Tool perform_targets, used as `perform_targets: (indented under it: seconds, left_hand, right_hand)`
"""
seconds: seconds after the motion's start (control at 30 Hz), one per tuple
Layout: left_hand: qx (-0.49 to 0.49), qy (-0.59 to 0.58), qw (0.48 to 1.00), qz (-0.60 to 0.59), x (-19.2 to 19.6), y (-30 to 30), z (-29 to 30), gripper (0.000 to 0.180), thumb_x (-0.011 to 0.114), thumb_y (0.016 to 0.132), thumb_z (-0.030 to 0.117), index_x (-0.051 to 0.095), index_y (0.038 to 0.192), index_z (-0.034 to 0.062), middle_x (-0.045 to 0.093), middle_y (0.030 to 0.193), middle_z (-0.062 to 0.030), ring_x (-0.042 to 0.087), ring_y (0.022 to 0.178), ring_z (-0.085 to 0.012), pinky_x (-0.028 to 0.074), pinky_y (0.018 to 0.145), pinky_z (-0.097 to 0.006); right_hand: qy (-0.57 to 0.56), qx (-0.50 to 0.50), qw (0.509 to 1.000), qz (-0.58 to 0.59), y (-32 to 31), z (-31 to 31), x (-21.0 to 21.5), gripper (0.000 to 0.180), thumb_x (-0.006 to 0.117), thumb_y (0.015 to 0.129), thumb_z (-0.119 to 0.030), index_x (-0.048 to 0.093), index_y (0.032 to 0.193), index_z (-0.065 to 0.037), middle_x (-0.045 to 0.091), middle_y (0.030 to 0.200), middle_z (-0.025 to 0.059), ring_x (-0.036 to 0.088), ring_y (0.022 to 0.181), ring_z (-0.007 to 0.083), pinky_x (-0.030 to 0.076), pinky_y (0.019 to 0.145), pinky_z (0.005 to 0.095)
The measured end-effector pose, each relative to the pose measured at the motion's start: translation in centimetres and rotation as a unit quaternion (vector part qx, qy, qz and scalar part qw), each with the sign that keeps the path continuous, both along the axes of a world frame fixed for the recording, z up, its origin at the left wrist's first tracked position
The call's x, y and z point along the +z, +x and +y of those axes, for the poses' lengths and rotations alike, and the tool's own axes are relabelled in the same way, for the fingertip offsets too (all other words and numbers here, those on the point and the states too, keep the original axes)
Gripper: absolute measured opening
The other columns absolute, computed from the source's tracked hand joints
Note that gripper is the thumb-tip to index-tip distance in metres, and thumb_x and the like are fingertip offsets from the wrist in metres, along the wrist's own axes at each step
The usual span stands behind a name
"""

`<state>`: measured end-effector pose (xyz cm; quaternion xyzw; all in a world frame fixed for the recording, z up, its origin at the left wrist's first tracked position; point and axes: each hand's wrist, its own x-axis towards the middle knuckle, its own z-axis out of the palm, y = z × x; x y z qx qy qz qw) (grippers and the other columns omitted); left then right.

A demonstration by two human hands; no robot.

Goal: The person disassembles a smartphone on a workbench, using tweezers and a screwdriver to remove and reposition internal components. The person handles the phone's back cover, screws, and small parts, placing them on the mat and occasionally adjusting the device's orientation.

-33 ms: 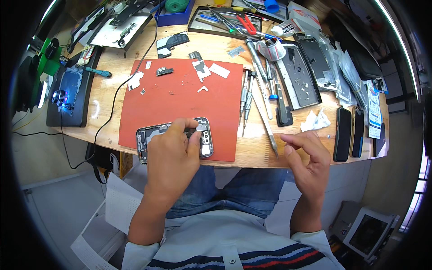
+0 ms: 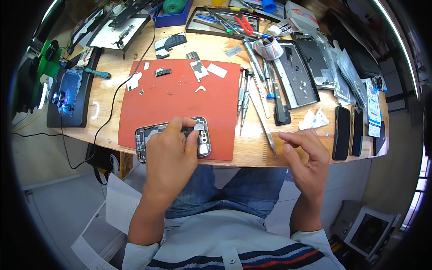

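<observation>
An opened smartphone [image 2: 141,143] lies near the front edge of the red mat [image 2: 198,105], its inner parts and camera module bare. Over its middle is my left hand [image 2: 170,155], thumb and forefinger bent toward each other in a pinch beside the camera end. Whatever is between those fingertips, if anything, is too small to make out, and the other fingers are hidden. My right hand [image 2: 310,157] hovers at the table edge, thumb and forefinger apart, holding nothing. Nearest to it are metal tweezers [image 2: 265,128] and a crumpled white tissue [image 2: 313,119].
Small parts and a flat shielded piece [image 2: 198,69] lie on the mat. Right of it are several screwdrivers [image 2: 245,99], a black tray [image 2: 297,76] and two phones [image 2: 342,132]. A black cable [image 2: 118,92] crosses the left side. A tool tray [image 2: 216,24] stands behind.
</observation>
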<state>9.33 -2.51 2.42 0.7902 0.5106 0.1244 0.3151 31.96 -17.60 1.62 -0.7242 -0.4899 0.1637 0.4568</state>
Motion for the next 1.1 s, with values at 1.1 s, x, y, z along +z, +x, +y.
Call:
perform_targets:
  seconds: [1.1]
  left_hand:
    - [-0.055,0.011,0.998,-0.003,0.6,-0.7,-0.4,0.035,0.068,0.098,0.014,0.067,0.129,-0.0015,0.069,0.066,-0.0196,0.071,0.064,-0.0393,0.055,0.065,-0.048]
  right_hand:
    - [-0.096,0.048,0.943,-0.316,5.7,9.8,-0.7,0.017,0.084,0.084,-0.018,0.078,0.089,-0.003,0.064,0.079,0.0112,0.063,0.082,0.0308,0.049,0.079,0.0454]
